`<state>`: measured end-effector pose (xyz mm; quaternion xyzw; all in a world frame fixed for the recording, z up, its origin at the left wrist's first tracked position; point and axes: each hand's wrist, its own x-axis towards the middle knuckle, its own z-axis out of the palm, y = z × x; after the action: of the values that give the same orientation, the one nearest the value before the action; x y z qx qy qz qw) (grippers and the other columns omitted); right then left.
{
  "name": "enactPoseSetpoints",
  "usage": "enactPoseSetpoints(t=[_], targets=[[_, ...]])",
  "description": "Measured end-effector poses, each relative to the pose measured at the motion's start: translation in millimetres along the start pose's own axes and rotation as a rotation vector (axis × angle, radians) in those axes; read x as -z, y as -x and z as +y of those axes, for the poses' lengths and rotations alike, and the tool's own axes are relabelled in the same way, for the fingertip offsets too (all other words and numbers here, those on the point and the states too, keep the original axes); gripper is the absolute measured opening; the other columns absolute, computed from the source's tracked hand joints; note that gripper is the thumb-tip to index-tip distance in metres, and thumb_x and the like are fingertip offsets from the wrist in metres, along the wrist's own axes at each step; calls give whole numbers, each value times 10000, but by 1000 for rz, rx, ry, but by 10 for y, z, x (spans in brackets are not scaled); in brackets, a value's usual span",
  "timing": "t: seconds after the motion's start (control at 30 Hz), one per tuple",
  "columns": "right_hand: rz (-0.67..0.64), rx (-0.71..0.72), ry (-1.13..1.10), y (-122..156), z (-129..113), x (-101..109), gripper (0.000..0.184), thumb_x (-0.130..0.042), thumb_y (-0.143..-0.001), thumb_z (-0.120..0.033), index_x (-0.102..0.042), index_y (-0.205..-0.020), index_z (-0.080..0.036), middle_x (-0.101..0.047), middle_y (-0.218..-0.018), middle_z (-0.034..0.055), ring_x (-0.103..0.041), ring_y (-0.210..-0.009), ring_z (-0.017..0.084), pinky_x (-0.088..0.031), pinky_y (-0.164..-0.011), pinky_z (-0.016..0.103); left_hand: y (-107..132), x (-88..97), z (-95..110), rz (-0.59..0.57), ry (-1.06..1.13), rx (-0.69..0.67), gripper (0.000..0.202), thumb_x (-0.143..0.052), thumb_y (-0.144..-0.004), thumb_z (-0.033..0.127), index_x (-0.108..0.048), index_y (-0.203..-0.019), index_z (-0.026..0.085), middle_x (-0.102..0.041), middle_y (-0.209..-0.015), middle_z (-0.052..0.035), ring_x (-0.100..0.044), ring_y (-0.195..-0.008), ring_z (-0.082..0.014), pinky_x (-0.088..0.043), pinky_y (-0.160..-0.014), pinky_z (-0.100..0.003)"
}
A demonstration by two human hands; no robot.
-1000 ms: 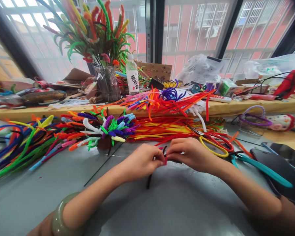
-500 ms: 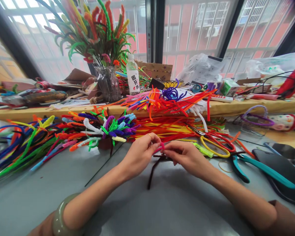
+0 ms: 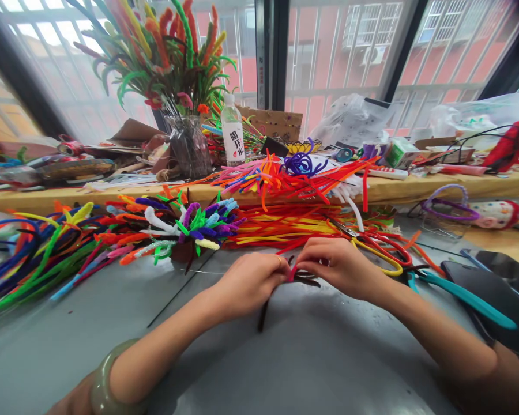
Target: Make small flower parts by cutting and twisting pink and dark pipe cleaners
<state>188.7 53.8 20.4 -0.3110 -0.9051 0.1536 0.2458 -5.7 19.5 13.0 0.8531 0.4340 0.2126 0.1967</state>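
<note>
Between my two hands is a small pink pipe cleaner [image 3: 292, 271], pinched from both sides. My left hand [image 3: 256, 283] is closed on its left end, the fingertips mostly turned away from view. From the right, my right hand [image 3: 335, 265] grips it with thumb and forefinger. Dark brown pipe cleaners [image 3: 263, 316] lie on the grey table below and behind the fingers, partly covered by them. A thin pale wire or thread [image 3: 203, 271] stretches out to the left of my left hand.
Colourful pipe cleaner bundles [image 3: 199, 222] stand behind my left hand, with red and yellow ones [image 3: 281, 225] beyond. Yellow-and-red-handled scissors [image 3: 387, 259], teal-handled pliers [image 3: 467, 297] and a phone [image 3: 480, 288] lie at right. A bottle [image 3: 232, 135] and a flower-filled glass vase [image 3: 190, 147] occupy the shelf.
My left hand has turned over and dropped slightly. The right hand has risen and shifted right, now covering the green clip and part of the scissors. The pink piece points more upright.
</note>
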Motion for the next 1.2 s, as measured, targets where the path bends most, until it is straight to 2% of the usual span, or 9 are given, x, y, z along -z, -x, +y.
enactPoseSetpoints(t=[0.17, 0.33, 0.4, 0.5, 0.63, 0.73, 0.83, 1.0, 1.2], targets=[[258, -2, 156, 45, -114, -175, 188, -478, -826, -241, -648, -885, -188, -602, -820, 42, -545, -707, 126, -397, -633, 235, -46, -66, -85, 255, -14, 134, 158, -402, -823, 204, -555, -789, 186, -605, -771, -1, -523, -712, -136, -369, -632, -229], [344, -10, -86, 26, -198, -293, 190, -490, -821, -205, -650, -914, -162, -589, -787, 44, -536, -686, 108, -407, -608, 213, -54, -25, -55, 409, 185, 153, 124, -408, -824, 206, -519, -785, 167, -554, -732, 5, -493, -689, -120, -372, -651, -229], [296, -51, -208, 4, -171, -294, 179, -504, -813, -218, -655, -887, -156, -575, -736, 30, -516, -609, 91, -399, -548, 202, -46, 5, -38, 386, 309, 131, 111, -423, -819, 214, -515, -788, 161, -533, -721, 8, -477, -676, -113, -373, -640, -222], [154, -130, -396, -19, -83, -243, 198, -516, -804, -278, -652, -864, -147, -552, -695, 14, -465, -497, 67, -376, -461, 196, -25, 51, -10, 267, 492, 88, 118, -451, -811, 244, -519, -802, 148, -517, -724, 7, -464, -672, -107, -375, -619, -211], [-35, -180, -494, -26, 17, -112, 238, -555, -767, -348, -655, -820, -138, -582, -706, 23, -502, -557, 86, -405, -500, 198, 9, 106, 45, 59, 518, 23, 123, -466, -807, 238, -544, -804, 142, -525, -734, 7, -459, -688, -103, -371, -625, -200], [-93, -113, -390, -28, 38, -18, 219, -557, -770, -333, -664, -779, -143, -603, -710, 28, -537, -629, 104, -417, -563, 203, 27, 118, 76, -54, 337, -35, 134, -447, -813, 201, -571, -800, 151, -549, -723, 12, -469, -674, -100, -364, -623, -195], [-29, -30, -214, -25, 28, 26, 179, -548, -783, -288, -665, -754, -157, -609, -710, 29, -549, -650, 106, -417, -589, 205, 19, 79, 61, -67, 120, -40, 177, -418, -824, 195, -593, -819, 169, -599, -752, 0, -510, -696, -118, -374, -644, -207], [217, 59, 125, 33, -24, -59, 180, -503, -815, -258, -655, -808, -162, -608, -767, 47, -543, -677, 117, -399, -614, 223, -20, -28, -46, 116, -33, 51, 199, -393, -833, 211, -590, -847, 190, -637, -831, -15, -552, -756, -146, -391, -664, -222], [278, 93, 284, 96, -134, -194, 213, -449, -839, -232, -639, -903, -158, -595, -768, 49, -534, -643, 117, -372, -571, 225, -42, -49, -103, 371, 48, 126, 197, -398, -837, 222, -586, -840, 165, -636, -830, -30, -554, -770, -148, -395, -699, -241]])
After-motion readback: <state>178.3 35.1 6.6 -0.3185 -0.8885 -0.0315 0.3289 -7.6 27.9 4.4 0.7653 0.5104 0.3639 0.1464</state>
